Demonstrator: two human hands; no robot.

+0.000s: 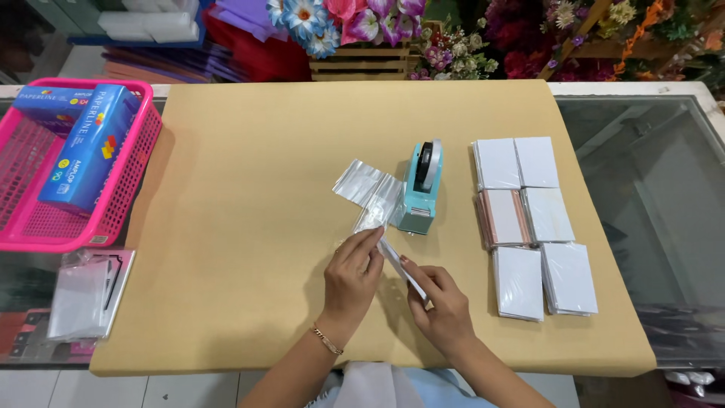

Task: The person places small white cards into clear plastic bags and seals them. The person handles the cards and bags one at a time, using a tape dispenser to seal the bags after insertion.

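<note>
A: Report hand positions and finger state.

B: Both hands work at lower centre of the frame. The left hand has its fingers closed in a pinch on the upper end of a thin white card. The right hand grips the card's lower end, thumb against fingers. The card runs diagonally between them, raised slightly off the brown paper cover. Holding both ends appears to keep the card steady and aligned.

A: Location of adjacent materials?

B: Clear plastic sleeves lie loose just above the left hand, near the card. A light blue tape dispenser stands upright just right of the sleeves, probably placed within easy reach.

A: Containers and contents?

B: A pink mesh basket sits at upper left of the frame; it holds blue boxes lying flat. Below it, a bundle of clear packets rests on the glass. At right centre, stacks of white cards form two columns, sorted in rows.
</note>
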